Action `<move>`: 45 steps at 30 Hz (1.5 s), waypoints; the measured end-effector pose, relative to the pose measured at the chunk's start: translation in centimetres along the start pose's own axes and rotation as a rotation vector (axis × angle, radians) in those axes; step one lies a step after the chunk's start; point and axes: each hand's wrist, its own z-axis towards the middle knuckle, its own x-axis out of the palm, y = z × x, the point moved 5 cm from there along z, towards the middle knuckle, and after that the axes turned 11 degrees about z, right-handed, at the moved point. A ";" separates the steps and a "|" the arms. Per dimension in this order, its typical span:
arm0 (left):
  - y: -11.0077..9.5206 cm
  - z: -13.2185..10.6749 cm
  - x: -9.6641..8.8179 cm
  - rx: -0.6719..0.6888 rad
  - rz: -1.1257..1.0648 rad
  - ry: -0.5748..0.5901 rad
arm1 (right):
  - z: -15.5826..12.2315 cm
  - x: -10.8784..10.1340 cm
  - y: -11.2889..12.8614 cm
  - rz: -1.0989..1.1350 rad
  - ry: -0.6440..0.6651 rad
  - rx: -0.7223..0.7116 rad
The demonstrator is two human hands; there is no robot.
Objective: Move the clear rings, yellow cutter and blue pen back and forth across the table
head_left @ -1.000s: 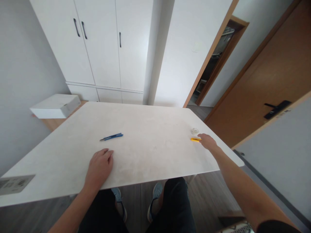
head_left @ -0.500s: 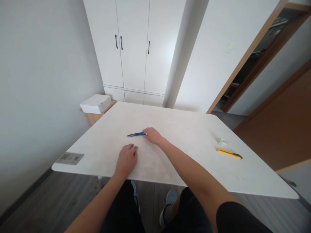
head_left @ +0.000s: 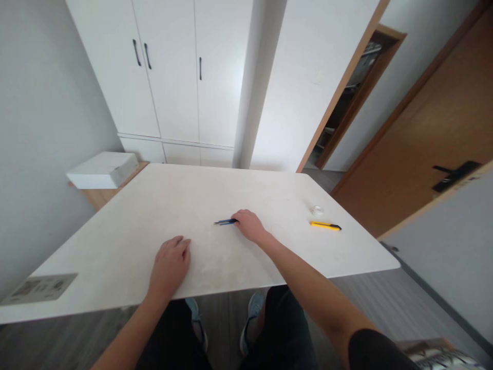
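Observation:
My right hand (head_left: 248, 224) is closed on one end of a slim blue pen-like item (head_left: 226, 222) at the middle of the white table (head_left: 215, 190). Two thin parts lie close side by side in it, and their tips point left; its other end is hidden in my fingers. Nearer the front edge, my left hand (head_left: 169, 264) rests palm down on the tabletop with loosely bent fingers, holding nothing. To the right lies a yellow utility knife (head_left: 325, 225) with a dark end. Just behind it sits a small clear roll, apparently tape (head_left: 317, 210).
A printed grey label (head_left: 40, 288) is on the table's front left corner. A white box (head_left: 103, 169) stands on a wooden piece beyond the left edge. White cupboards (head_left: 173, 92) are behind the table, and a brown door (head_left: 419, 113) is at the right.
The view has swung to the right, so the table and knife appear further left. My right hand still holds the blue item, which has moved slightly away from my left hand.

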 end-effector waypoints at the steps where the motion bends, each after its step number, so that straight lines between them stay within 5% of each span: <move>1: 0.1 0.0 0.2 0.008 0.014 -0.012 | -2.6 -1.4 -3.4 0.003 -0.020 0.089; 5: 0.2 0.0 0.9 0.031 0.061 -0.033 | -13.6 -7.8 -16.7 -0.098 -0.096 0.418; 8: 0.1 0.0 0.8 0.035 0.090 -0.024 | -20.0 -10.9 -24.3 -0.154 -0.143 0.613; 11: 0.0 0.0 0.5 0.045 0.117 -0.015 | -22.8 -10.7 -29.0 -0.158 -0.102 0.671; 15: -0.1 -0.1 0.2 0.071 0.119 -0.027 | -23.0 -9.2 -31.1 -0.134 -0.085 0.670; 23: 0.1 0.0 0.4 0.067 0.124 -0.030 | -20.9 -10.0 -27.4 -0.072 -0.209 0.614; 30: 0.4 0.1 0.5 0.081 0.105 -0.020 | -12.2 -4.1 -14.8 0.136 -0.149 0.103; 33: 0.8 0.1 0.7 0.089 0.091 -0.028 | -10.3 -1.3 -11.0 0.134 -0.101 0.026; 38: 1.2 0.0 1.0 0.085 0.086 -0.032 | -11.1 0.8 -9.9 0.069 -0.107 0.095; 45: 1.2 -0.1 1.1 0.051 0.103 -0.014 | -11.6 1.0 -10.0 0.084 -0.101 0.123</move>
